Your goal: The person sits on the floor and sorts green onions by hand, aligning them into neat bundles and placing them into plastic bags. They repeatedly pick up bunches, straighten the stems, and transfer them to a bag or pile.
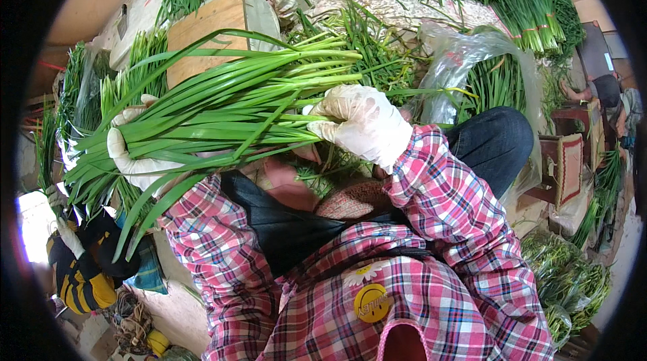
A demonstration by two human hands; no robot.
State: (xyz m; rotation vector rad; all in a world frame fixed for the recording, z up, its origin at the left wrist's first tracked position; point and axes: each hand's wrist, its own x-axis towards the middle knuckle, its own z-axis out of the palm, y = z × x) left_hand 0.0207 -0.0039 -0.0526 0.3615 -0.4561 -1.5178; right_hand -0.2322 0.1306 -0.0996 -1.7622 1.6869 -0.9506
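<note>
A loose bunch of long green leafy stalks, apparently garlic chives (217, 103), lies across both my gloved hands. My left hand (136, 154), in a stained white glove, cradles the leafy part, thumb in front and fingertips showing behind. The pale stem ends point right, where my right hand (359, 123) pinches the lower stems between thumb and fingers. Behind the bunch stands a wooden board (207, 27). More loose stalks and trimmings (379, 53) lie beyond my right hand.
Banded bundles of chives (536, 17) lie at the back right. A clear plastic bag (450, 68) holds greens beside my knee. A small stool (566, 169) is at the right. A co-worker in black and yellow (81, 285) is at the left; another person (606, 93) is far right.
</note>
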